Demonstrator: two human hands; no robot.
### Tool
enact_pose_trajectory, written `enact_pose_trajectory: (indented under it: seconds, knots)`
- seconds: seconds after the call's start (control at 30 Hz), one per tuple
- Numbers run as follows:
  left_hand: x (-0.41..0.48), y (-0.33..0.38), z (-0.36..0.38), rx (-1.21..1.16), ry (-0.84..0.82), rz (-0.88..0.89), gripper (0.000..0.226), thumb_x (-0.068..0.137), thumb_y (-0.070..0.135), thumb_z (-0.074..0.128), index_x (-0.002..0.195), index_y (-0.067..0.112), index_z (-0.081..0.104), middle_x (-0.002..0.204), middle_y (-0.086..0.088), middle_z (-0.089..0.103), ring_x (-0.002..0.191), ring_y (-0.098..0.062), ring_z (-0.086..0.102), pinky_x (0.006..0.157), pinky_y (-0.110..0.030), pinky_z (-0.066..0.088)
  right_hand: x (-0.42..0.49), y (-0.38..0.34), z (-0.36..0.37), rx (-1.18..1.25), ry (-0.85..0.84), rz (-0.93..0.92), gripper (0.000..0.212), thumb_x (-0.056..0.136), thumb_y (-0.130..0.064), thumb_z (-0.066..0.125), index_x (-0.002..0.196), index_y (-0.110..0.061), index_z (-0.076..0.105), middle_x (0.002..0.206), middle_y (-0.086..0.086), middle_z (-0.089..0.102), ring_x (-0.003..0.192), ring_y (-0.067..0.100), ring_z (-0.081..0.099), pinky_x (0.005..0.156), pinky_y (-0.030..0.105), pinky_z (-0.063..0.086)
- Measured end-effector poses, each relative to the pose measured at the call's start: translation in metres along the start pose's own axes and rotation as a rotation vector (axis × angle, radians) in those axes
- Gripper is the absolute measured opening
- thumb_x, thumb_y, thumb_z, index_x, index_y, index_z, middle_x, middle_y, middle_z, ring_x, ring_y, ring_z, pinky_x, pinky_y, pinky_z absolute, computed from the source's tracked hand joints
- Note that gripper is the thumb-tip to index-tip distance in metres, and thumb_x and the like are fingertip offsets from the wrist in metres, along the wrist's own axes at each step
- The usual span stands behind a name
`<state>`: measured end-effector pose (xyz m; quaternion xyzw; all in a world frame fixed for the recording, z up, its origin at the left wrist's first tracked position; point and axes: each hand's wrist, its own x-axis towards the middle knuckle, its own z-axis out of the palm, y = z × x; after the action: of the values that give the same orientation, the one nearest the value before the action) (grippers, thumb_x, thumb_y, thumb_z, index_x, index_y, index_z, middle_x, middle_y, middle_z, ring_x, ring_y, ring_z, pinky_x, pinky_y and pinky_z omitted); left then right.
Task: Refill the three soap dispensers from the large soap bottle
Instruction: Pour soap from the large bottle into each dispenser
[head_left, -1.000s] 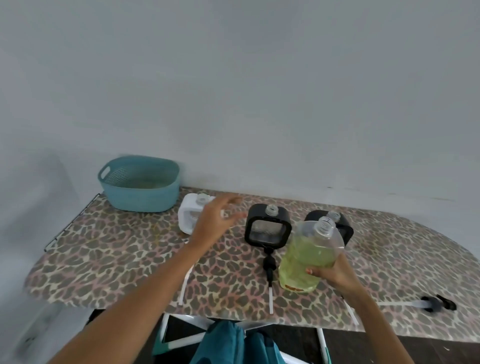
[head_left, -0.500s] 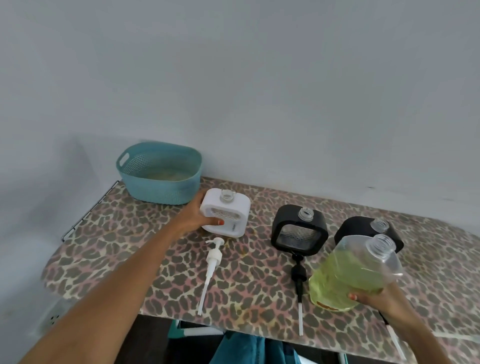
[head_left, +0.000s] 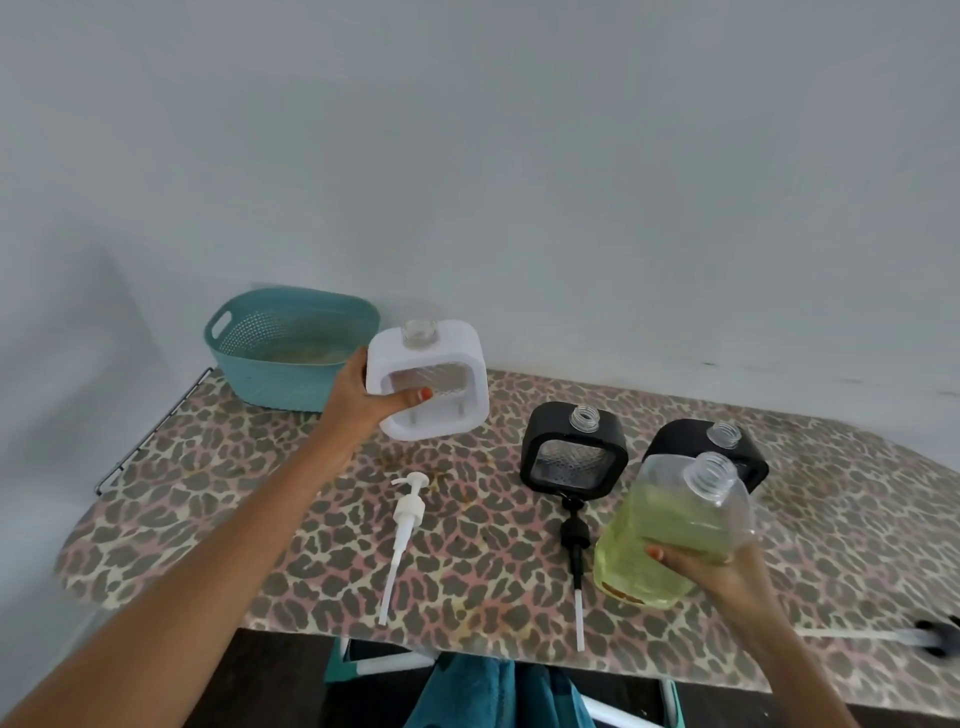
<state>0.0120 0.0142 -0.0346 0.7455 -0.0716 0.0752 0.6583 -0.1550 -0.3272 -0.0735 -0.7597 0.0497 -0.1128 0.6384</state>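
A leopard-print ironing board (head_left: 218, 519) fills the lower half of the frame, set against a plain pale wall. At its upper left end sits a teal perforated basket (head_left: 249, 374).

In the lower right, the right hand (head_left: 722, 571) holds the large soap bottle (head_left: 670, 519) from below, fingers wrapped round its lower body and thumb across the near face. The bottle is uncapped, tilted with its neck up and to the right, and about two-thirds full of yellow-green soap.

Left of centre, the left hand (head_left: 358, 400) grips the white dispenser (head_left: 452, 353) by its left side, thumb curled into the front window. It is tilted, neck open, and seems to be clear of the board, though the angle makes this hard to judge.

Two black dispensers stand upright with open necks: one (head_left: 571, 457) at centre right, the other (head_left: 680, 441) just behind the large bottle and partly hidden by it.

A white pump (head_left: 408, 512) lies flat below the white dispenser, and a black pump (head_left: 574, 535) lies in front of the centre black dispenser. A third pump (head_left: 932, 636) lies at the right edge, cut off by the frame.
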Motion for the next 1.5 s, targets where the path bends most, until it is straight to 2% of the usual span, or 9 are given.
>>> enact_pose_trajectory:
  seconds: [0.1,0.17,0.3,0.5,0.77,0.93,1.13,1.33,1.5]
  knots:
    - [-0.017,0.01,0.0,0.078,-0.065,0.06,0.052,0.063,0.004,0.078,0.103,0.023,0.051,0.094,0.015,0.057,0.077,0.014,0.057,0.063,-0.006,0.046,-0.002,-0.001,0.007,-0.056,0.045,-0.044,0.07,0.048,-0.008,0.079,0.113,-0.001,0.054,0.096,0.008,0.069,0.086,0.018,0.067,0.066,0.028,0.057]
    - [-0.03,0.013,0.001,0.124,-0.091,0.072,0.053,0.062,0.007,0.08,0.098,0.033,0.05,0.093,0.017,0.056,0.078,0.014,0.056,0.063,-0.005,0.045,-0.002,-0.007,0.013,-0.127,0.084,-0.074,0.073,0.047,-0.015,0.082,0.114,-0.007,0.054,0.1,0.007,0.066,0.09,0.016,0.065,0.07,0.031,0.056]
    - [-0.058,0.015,0.005,0.188,-0.133,0.076,0.056,0.058,0.017,0.082,0.092,0.043,0.046,0.092,0.023,0.056,0.08,0.018,0.054,0.06,-0.006,0.042,-0.008,-0.013,0.023,-0.188,0.168,-0.092,0.068,0.047,-0.022,0.087,0.106,-0.03,0.054,0.098,-0.008,0.065,0.088,0.004,0.063,0.068,0.022,0.052]
    - [-0.086,0.017,0.003,0.102,-0.196,0.03,0.06,0.044,0.041,0.079,0.097,0.046,0.05,0.094,0.024,0.061,0.086,0.012,0.058,0.066,-0.009,0.045,-0.007,-0.02,0.03,-0.264,0.223,-0.129,0.07,0.051,-0.014,0.088,0.107,-0.031,0.049,0.098,-0.015,0.06,0.09,0.001,0.058,0.068,0.021,0.048]
    - [-0.103,0.027,0.001,0.051,-0.234,0.082,0.061,0.046,0.038,0.087,0.096,0.039,0.052,0.087,0.018,0.066,0.082,0.008,0.06,0.067,-0.005,0.045,-0.002,-0.051,0.044,-0.391,0.173,-0.241,0.067,0.051,-0.022,0.088,0.105,-0.025,0.049,0.094,-0.019,0.055,0.086,-0.002,0.053,0.066,0.018,0.042]
    - [-0.111,0.03,-0.004,0.018,-0.295,0.078,0.065,0.041,0.053,0.076,0.1,0.036,0.053,0.096,0.006,0.066,0.086,-0.007,0.063,0.075,-0.019,0.052,-0.001,-0.07,0.054,-0.555,0.148,-0.355,0.061,0.053,-0.028,0.087,0.098,-0.027,0.045,0.084,-0.023,0.051,0.082,-0.013,0.052,0.059,0.006,0.04]
    - [-0.109,0.032,-0.013,-0.002,-0.386,0.07,0.055,0.053,0.032,0.085,0.101,0.03,0.057,0.092,0.006,0.068,0.082,-0.007,0.064,0.072,-0.017,0.052,0.005,-0.083,0.062,-0.689,0.106,-0.421,0.068,0.057,-0.028,0.086,0.113,-0.012,0.053,0.098,-0.001,0.059,0.089,0.02,0.055,0.066,0.032,0.043]
    - [-0.104,0.033,-0.013,-0.03,-0.43,0.02,0.049,0.06,0.013,0.082,0.1,0.031,0.06,0.087,0.009,0.07,0.08,-0.004,0.065,0.068,-0.013,0.05,0.009,-0.092,0.067,-0.794,0.085,-0.533,0.068,0.056,-0.026,0.087,0.115,-0.007,0.056,0.104,0.01,0.064,0.091,0.029,0.058,0.071,0.035,0.044]
    - [-0.104,0.041,-0.008,0.004,-0.444,0.049,0.051,0.051,0.039,0.078,0.098,0.029,0.061,0.092,-0.005,0.069,0.083,-0.018,0.065,0.074,-0.025,0.052,0.011,-0.102,0.072,-0.96,0.106,-0.716,0.064,0.045,-0.014,0.091,0.1,0.003,0.062,0.084,0.016,0.068,0.07,0.035,0.064,0.062,0.033,0.038]
